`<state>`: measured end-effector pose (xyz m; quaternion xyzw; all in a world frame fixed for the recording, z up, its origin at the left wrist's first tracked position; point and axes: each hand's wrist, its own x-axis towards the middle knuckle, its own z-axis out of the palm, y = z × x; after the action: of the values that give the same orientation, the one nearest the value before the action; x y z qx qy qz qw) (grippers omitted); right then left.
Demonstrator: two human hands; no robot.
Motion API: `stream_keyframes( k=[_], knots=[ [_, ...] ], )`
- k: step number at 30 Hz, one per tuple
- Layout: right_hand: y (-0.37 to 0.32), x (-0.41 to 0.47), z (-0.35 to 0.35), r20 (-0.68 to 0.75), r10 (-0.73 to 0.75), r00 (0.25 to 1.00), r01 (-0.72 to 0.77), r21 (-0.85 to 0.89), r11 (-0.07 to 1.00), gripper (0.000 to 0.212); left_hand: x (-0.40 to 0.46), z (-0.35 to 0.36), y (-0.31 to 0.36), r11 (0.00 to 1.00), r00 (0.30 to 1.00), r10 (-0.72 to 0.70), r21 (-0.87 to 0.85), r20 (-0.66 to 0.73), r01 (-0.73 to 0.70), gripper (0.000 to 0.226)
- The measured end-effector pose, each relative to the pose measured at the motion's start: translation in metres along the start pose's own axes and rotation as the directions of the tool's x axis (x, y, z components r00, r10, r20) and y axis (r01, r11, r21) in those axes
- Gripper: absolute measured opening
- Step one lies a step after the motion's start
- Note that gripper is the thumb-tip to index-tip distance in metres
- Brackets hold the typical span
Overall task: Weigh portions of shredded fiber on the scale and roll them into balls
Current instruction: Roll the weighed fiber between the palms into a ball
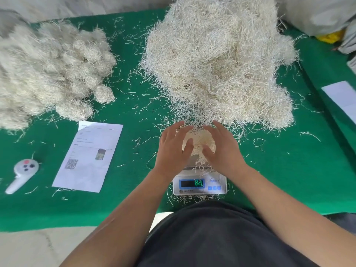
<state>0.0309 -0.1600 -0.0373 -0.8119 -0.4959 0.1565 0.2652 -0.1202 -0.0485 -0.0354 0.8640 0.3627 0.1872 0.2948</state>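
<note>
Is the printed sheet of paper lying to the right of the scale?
No, the printed sheet lies on the green mat left of the scale, between it and the white handheld remote.

Green felt-covered table (134, 207) under even light, pale concrete floor (38, 247) below, grey sheeting (77, 6) behind.

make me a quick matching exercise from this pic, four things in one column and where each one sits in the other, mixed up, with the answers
Things
1. scale
2. paper sheet
3. remote
4. finished balls

Places
A. far left, near edge
B. under the portion between the hands
C. back left, heaped
D. between remote and scale

Pairs: 1-B, 2-D, 3-A, 4-C
</note>
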Motion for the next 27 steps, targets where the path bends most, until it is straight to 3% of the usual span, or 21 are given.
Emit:
stream_keyframes(
  k=[8, 16, 18, 21, 24, 27],
  knots=[
    [0.006, 0.0, 0.001, -0.015, 0.04, 0.999, -0.04, 0.028, 0.999, 0.062, 0.001, 0.002, 0.0, 1.0, 1.0, -0.001, 0.01, 0.005, 0.001, 0.038],
    [0.015, 0.032, -0.006, -0.103, 0.257, 0.961, -0.242, 0.14, 0.96, 0.045, 0.014, 0.003, -0.005, 0.994, 0.996, -0.087, -0.069, -0.014, 0.086, 0.038],
    [0.014, 0.058, -0.013, -0.03, 0.305, 0.952, -0.3, 0.113, 0.947, 0.044, 0.019, 0.003, -0.007, 0.99, 0.994, -0.107, -0.09, -0.02, 0.105, 0.037],
    [0.008, 0.098, -0.017, 0.22, 0.409, 0.886, -0.435, 0.085, 0.897, 0.058, 0.029, 0.003, -0.009, 0.983, 0.991, -0.131, -0.129, -0.024, 0.127, 0.034],
    [-0.002, 0.129, -0.016, 0.434, 0.448, 0.782, -0.586, 0.263, 0.767, 0.066, 0.042, 0.003, -0.009, 0.981, 0.991, -0.135, -0.145, -0.016, 0.131, 0.034],
    [-0.011, 0.149, -0.021, 0.475, 0.469, 0.745, -0.665, 0.465, 0.585, 0.064, 0.056, -0.001, -0.008, 0.974, 0.99, -0.142, -0.178, -0.014, 0.137, 0.033]
  ],
)
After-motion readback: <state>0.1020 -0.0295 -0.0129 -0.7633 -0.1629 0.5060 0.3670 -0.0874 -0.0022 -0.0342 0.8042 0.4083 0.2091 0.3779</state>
